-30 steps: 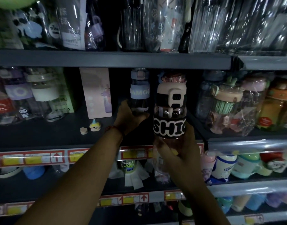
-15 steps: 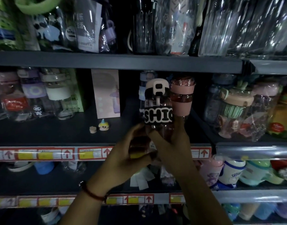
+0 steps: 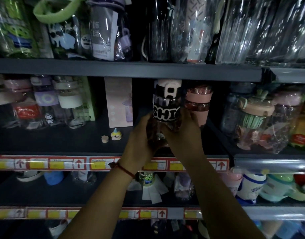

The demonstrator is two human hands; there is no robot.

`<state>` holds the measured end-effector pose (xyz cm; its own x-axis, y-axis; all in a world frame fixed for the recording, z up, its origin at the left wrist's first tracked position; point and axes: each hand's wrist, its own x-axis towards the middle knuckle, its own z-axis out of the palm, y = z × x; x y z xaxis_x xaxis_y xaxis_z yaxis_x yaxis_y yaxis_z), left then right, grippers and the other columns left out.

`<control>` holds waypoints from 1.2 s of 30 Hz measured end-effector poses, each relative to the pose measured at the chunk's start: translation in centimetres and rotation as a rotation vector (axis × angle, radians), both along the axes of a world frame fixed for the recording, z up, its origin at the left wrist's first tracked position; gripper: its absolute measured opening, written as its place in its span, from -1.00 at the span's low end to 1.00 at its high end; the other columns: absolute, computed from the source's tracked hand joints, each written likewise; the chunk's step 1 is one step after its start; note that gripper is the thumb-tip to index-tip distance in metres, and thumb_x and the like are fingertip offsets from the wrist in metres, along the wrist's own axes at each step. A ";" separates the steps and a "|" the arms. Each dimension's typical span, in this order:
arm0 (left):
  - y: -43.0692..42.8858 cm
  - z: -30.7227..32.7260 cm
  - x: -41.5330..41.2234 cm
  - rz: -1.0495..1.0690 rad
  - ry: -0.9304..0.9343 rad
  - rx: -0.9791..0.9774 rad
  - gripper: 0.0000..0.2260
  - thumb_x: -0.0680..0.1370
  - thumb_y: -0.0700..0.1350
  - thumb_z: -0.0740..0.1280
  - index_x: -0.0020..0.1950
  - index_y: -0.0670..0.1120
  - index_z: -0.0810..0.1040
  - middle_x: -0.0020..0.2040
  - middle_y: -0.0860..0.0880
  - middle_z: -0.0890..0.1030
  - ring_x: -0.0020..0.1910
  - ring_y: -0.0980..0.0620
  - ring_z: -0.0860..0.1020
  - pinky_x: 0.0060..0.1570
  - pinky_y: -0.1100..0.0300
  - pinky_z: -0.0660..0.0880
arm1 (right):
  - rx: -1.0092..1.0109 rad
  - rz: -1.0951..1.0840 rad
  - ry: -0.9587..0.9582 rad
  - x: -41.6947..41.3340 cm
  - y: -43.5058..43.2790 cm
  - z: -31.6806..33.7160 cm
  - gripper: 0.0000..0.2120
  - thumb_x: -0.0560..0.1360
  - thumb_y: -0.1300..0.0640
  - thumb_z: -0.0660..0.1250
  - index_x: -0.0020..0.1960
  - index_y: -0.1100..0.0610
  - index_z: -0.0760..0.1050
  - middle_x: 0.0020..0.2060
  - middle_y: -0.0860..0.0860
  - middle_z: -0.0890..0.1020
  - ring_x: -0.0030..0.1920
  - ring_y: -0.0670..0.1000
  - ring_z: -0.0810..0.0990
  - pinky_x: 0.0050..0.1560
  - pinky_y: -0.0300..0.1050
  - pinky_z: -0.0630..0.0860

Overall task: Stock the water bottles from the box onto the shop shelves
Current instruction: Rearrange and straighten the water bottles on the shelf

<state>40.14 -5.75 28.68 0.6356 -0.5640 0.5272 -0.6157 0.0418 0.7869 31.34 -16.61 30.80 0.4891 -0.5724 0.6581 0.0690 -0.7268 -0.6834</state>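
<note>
Water bottle is upright at the shelf. Left hand and right hand grip its lower half, fingers curled.

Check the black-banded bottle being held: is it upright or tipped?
Upright. The bottle has its cap on top and its body vertical, with the left hand and the right hand gripping its lower part.

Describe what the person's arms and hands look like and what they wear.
Both arms are bare, no sleeves in view. The left hand and right hand wear no gloves. A thin red cord bracelet with a small knot or bead circles the left wrist.
</note>
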 end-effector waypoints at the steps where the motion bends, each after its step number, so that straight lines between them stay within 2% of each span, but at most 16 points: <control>1: -0.2 -0.2 0.2 -0.015 0.025 0.019 -0.43 0.48 0.10 0.50 0.44 0.04 0.41 0.35 -0.01 0.59 0.15 0.17 0.64 0.13 0.09 0.63 | -0.029 -0.025 0.015 0.3 0.1 -0.1 -0.54 0.50 0.10 0.54 0.34 0.16 0.52 0.17 0.03 0.68 0.13 -0.04 0.64 0.05 -0.25 0.54; 4: -1.1 -1.3 1.4 -0.002 -0.026 0.064 -0.32 0.47 -0.09 0.55 0.50 0.15 0.32 0.25 0.16 0.62 0.17 0.20 0.63 0.10 0.15 0.63 | -0.080 -0.086 0.055 0.8 0.3 -0.6 -0.55 0.55 0.09 0.50 0.39 0.15 0.51 0.22 0.04 0.68 0.21 0.05 0.64 0.16 -0.08 0.58; 7: -1.3 -1.5 1.5 -0.025 -0.065 0.074 -0.27 0.46 -0.12 0.54 0.49 0.27 0.27 0.22 0.28 0.57 0.18 0.29 0.59 0.06 0.36 0.57 | -0.051 -0.087 0.049 0.9 0.3 -0.9 -0.55 0.58 0.08 0.47 0.43 0.14 0.49 0.25 0.01 0.67 0.21 -0.06 0.60 0.14 -0.30 0.50; 11: -1.4 -1.8 1.6 0.021 -0.186 0.109 -0.24 0.43 0.03 0.50 0.52 0.29 0.20 0.35 0.16 0.56 0.25 0.32 0.50 0.24 0.39 0.48 | -0.030 -0.086 0.064 0.6 0.1 -1.2 -0.57 0.59 0.05 0.46 0.41 0.11 0.49 0.22 -0.01 0.68 0.20 -0.02 0.65 0.12 -0.31 0.45; 15: -1.4 -2.1 1.9 0.046 -0.235 0.131 -0.20 0.44 -0.01 0.53 0.59 0.17 0.20 0.35 0.10 0.59 0.21 0.34 0.48 0.17 0.62 0.34 | -0.051 -0.093 0.057 0.7 -0.1 -1.4 -0.58 0.59 0.04 0.45 0.40 0.13 0.50 0.22 0.00 0.69 0.20 -0.01 0.66 0.13 -0.26 0.46; 17: -1.4 -2.2 2.2 0.054 -0.246 0.126 -0.19 0.44 0.00 0.52 0.61 0.12 0.21 0.36 0.08 0.59 0.24 0.29 0.51 0.21 0.57 0.37 | -0.052 -0.086 0.068 0.6 0.0 -1.3 -0.57 0.60 0.04 0.45 0.42 0.14 0.49 0.23 0.00 0.68 0.21 -0.01 0.64 0.14 -0.24 0.46; 20: -1.4 -2.2 2.3 0.049 -0.259 0.123 -0.20 0.44 0.03 0.51 0.59 0.19 0.18 0.37 0.08 0.58 0.28 0.17 0.56 0.28 0.38 0.47 | -0.057 -0.049 0.092 0.5 -0.1 -1.2 -0.59 0.62 0.05 0.42 0.42 0.13 0.48 0.23 0.01 0.68 0.20 -0.01 0.65 0.14 -0.20 0.52; 22: -1.5 -2.3 2.4 0.056 -0.263 0.137 -0.19 0.45 0.01 0.51 0.61 0.14 0.17 0.39 0.09 0.55 0.27 0.28 0.51 0.25 0.51 0.40 | -0.094 -0.039 0.138 0.0 -0.2 -1.2 -0.67 0.64 0.05 0.37 0.37 0.10 0.51 0.16 -0.02 0.69 0.13 -0.03 0.66 0.10 -0.18 0.58; 24: -1.5 -2.4 2.5 0.047 -0.242 0.145 -0.18 0.44 0.11 0.49 0.62 0.13 0.18 0.37 0.16 0.54 0.21 0.42 0.42 0.18 0.63 0.34 | -0.083 -0.037 0.138 -1.3 -0.3 -1.2 -0.82 0.65 0.10 0.35 0.23 0.09 0.59 0.00 -0.09 0.69 -0.04 -0.18 0.66 -0.04 -0.38 0.55; 25: -1.5 -2.4 2.6 0.041 -0.236 0.141 -0.18 0.42 0.19 0.45 0.62 0.15 0.18 0.36 0.19 0.53 0.19 0.46 0.41 0.16 0.63 0.35 | -0.066 -0.046 0.098 -2.1 -0.4 -1.0 -0.89 0.63 0.15 0.37 0.14 0.10 0.62 -0.07 -0.11 0.67 -0.11 -0.25 0.63 -0.09 -0.47 0.52; 27: -1.5 -2.4 2.6 0.046 -0.225 0.137 -0.18 0.42 0.21 0.45 0.62 0.15 0.19 0.36 0.19 0.54 0.16 0.49 0.43 0.12 0.65 0.35 | -0.034 -0.125 -0.047 -3.6 -0.9 -0.8 -0.91 0.57 0.24 0.43 0.07 0.11 0.63 -0.09 -0.06 0.68 -0.13 -0.24 0.63 -0.09 -0.43 0.55; 29: -1.5 -2.5 2.5 0.065 -0.219 0.125 -0.18 0.44 0.14 0.50 0.62 0.14 0.19 0.36 0.18 0.53 0.17 0.46 0.43 0.05 0.70 0.30 | -0.001 -0.223 -0.129 -4.4 -2.1 -0.7 -0.79 0.54 0.21 0.47 0.15 0.12 0.57 0.02 0.06 0.67 -0.08 -0.05 0.66 -0.06 -0.18 0.63; 30: -1.5 -2.4 2.5 0.080 -0.223 0.124 -0.18 0.44 0.13 0.50 0.62 0.16 0.17 0.36 0.17 0.54 0.19 0.41 0.43 0.06 0.70 0.28 | 0.027 -0.245 -0.107 -4.5 -2.9 -0.7 -0.69 0.52 0.17 0.50 0.22 0.13 0.51 0.11 0.11 0.63 -0.01 0.01 0.65 -0.03 -0.14 0.61; 32: -1.4 -2.4 2.4 0.090 -0.232 0.128 -0.19 0.46 0.12 0.49 0.61 0.20 0.14 0.37 0.15 0.54 0.23 0.32 0.44 0.14 0.65 0.27 | 0.088 -0.237 0.020 -4.3 -4.3 -0.5 -0.37 0.46 0.02 0.57 0.38 0.18 0.36 0.29 0.18 0.50 0.20 0.12 0.57 0.12 -0.05 0.56; 34: -1.4 -2.5 2.4 0.092 -0.234 0.140 -0.18 0.48 0.03 0.52 0.60 0.23 0.10 0.39 0.11 0.55 0.27 0.26 0.48 0.19 0.54 0.33 | 0.155 -0.205 0.126 -3.6 -5.3 -0.3 -0.04 0.32 -0.20 0.57 0.50 0.20 0.21 0.38 0.20 0.43 0.33 0.24 0.49 0.27 0.15 0.54; 36: -1.4 -2.5 2.5 0.093 -0.206 0.148 -0.17 0.49 -0.03 0.54 0.61 0.22 0.11 0.40 0.14 0.53 0.29 0.24 0.48 0.17 0.59 0.31 | 0.234 -0.156 0.152 -2.8 -5.6 -0.1 0.04 0.24 -0.22 0.59 0.51 0.18 0.19 0.38 0.16 0.45 0.36 0.22 0.50 0.29 0.16 0.55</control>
